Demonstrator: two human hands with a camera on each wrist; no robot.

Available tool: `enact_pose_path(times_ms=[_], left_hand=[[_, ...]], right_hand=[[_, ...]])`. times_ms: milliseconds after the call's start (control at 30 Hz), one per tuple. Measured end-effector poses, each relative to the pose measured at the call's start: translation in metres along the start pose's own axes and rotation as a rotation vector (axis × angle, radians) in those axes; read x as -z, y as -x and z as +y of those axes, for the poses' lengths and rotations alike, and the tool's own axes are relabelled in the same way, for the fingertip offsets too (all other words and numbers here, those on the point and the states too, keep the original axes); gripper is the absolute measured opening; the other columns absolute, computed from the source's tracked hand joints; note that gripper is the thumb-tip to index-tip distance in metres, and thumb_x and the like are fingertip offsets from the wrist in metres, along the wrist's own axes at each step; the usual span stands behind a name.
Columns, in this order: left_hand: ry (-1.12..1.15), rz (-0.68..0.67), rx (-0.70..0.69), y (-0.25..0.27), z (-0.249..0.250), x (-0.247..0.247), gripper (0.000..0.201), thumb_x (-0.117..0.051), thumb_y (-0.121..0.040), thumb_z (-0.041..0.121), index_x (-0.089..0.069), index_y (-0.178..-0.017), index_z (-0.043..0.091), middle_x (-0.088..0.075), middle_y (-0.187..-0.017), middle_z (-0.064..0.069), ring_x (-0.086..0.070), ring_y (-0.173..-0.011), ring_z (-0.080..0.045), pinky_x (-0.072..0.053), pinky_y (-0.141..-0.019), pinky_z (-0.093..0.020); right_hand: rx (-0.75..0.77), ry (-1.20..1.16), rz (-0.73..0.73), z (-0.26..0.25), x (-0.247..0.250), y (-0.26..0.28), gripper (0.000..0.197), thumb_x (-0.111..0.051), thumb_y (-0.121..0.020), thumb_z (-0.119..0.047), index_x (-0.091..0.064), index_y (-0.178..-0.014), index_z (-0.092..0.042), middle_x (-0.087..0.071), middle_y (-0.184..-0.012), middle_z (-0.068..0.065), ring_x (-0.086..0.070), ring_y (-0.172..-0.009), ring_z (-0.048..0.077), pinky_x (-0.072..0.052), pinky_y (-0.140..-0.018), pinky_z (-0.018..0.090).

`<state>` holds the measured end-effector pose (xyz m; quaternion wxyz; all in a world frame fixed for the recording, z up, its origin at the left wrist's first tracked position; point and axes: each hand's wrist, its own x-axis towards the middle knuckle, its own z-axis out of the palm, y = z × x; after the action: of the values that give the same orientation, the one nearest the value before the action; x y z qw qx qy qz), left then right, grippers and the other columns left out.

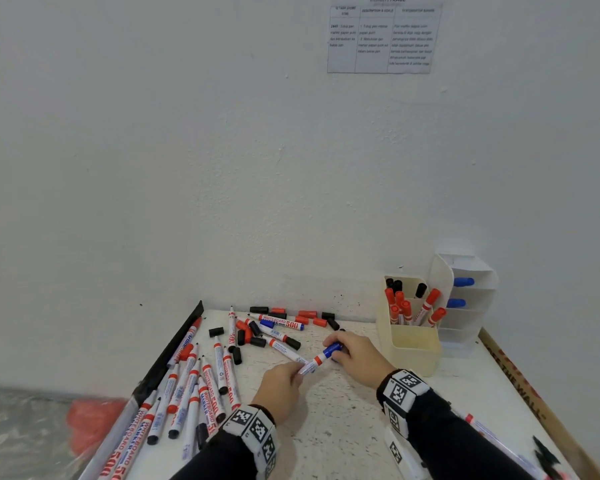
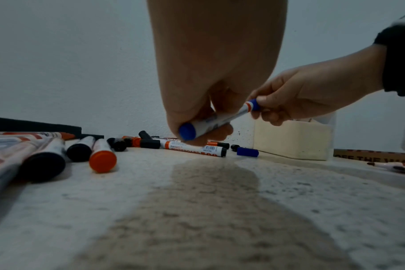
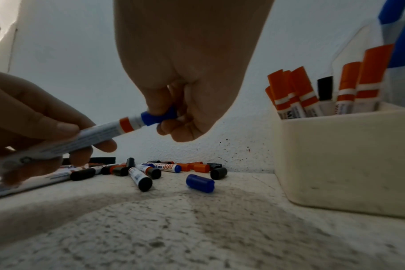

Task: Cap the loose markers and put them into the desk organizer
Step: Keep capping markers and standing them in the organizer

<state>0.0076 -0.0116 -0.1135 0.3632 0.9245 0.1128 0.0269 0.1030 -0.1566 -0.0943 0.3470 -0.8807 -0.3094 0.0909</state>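
Currently the blue marker [image 1: 317, 360] is held above the tabletop [image 1: 343, 427], tilted, betw. both hands. Its blue cap [image 3: 158, 117] sits on the tip end; whether fully seated cannot be told. The barrel shows an orange band next to the cap and a blue butt end toward the left wrist cam.

L hand [image 1: 281, 389]: fingers and thumb curled round the rear of the barrel, gripping it. R hand [image 1: 357, 358]: fingers curled round the cap end, pinching the cap.

One loose blue cap [image 3: 200, 183] lies on the tabletop just below the R hand, near the cream organizer bin [image 1: 409, 344].

Desk organizer, R rear corner against the wall: the cream bin holds several capped red markers [image 1: 409, 310] upright or leaning, plus black-capped ones at the back. Beside it, touching or nearly so, stands a white tiered rack [image 1: 471, 292] w/ two blue-capped markers [image 1: 463, 281] in separate tiers.

Far edge of the tabletop: a scatter of loose black and red caps [image 1: 307, 313], mixed w/ several markers. L side: a row of uncapped markers [image 1: 194, 386] lying roughly parallel, tips pointing away from the person, red and black butt ends toward the near edge. A black strip [image 1: 174, 351] runs along the L edge of the table.

Wall behind: a printed sheet [image 1: 383, 36], text too blurred to read.
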Motion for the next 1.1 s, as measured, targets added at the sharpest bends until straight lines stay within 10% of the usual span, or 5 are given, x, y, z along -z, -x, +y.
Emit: enact_pose_path(times_ms=[200, 600, 867, 967, 1100], left_hand=[[0.153, -0.038, -0.075, 0.007, 0.017, -0.009, 0.023, -0.05, -0.093, 0.037, -0.06, -0.107, 0.023, -0.054, -0.077, 0.01, -0.047, -0.067, -0.004, -0.039, -0.063, -0.015], [0.713, -0.357, 0.14, 0.003, 0.049, -0.016, 0.039, -0.033, -0.098, 0.043, -0.047, -0.073, 0.016, -0.034, -0.044, 0.01, -0.022, -0.031, -0.006, -0.018, -0.035, -0.012], [-0.122, -0.234, 0.08, -0.024, 0.037, -0.015, 0.028, -0.032, -0.1, 0.03, -0.056, -0.095, 0.017, -0.055, -0.103, -0.005, -0.052, -0.09, -0.014, -0.042, -0.091, -0.028], [-0.35, -0.205, 0.194, -0.034, 0.015, -0.015, 0.046, -0.039, -0.097, 0.024, -0.033, -0.141, 0.014, -0.023, -0.151, -0.011, -0.03, -0.136, -0.026, -0.031, -0.112, -0.038], [-0.471, -0.25, 0.128, -0.039, 0.002, -0.013, 0.058, -0.041, -0.096, 0.024, -0.016, -0.149, 0.023, 0.004, -0.158, -0.003, -0.006, -0.146, -0.026, -0.017, -0.118, -0.045]], right_hand=[[-0.134, -0.083, 0.004, -0.002, 0.01, 0.016, 0.047, -0.035, -0.098, -0.042, -0.04, -0.055, -0.022, -0.036, -0.055, -0.005, -0.033, -0.053, 0.009, -0.027, -0.056, 0.024], [0.001, -0.249, 0.079, 0.005, 0.024, 0.025, 0.034, -0.037, -0.099, -0.032, -0.04, -0.068, -0.017, -0.034, -0.058, -0.005, -0.033, -0.045, 0.002, -0.027, -0.053, 0.02], [0.022, -0.311, 0.264, 0.015, 0.078, 0.025, 0.017, -0.047, -0.095, -0.026, -0.056, -0.088, -0.013, -0.059, -0.075, -0.002, -0.054, -0.053, 0.0, -0.044, -0.052, 0.014], [0.039, -0.394, 0.521, 0.018, 0.103, 0.03, 0.012, -0.047, -0.095, -0.022, -0.05, -0.084, -0.02, -0.064, -0.082, 0.011, -0.058, -0.058, 0.007, -0.049, -0.053, 0.019], [0.092, -0.177, 0.7, 0.031, 0.115, 0.035, 0.005, -0.046, -0.095, -0.022, -0.049, -0.095, -0.018, -0.064, -0.079, 0.011, -0.063, -0.068, 0.018, -0.053, -0.063, 0.029]])
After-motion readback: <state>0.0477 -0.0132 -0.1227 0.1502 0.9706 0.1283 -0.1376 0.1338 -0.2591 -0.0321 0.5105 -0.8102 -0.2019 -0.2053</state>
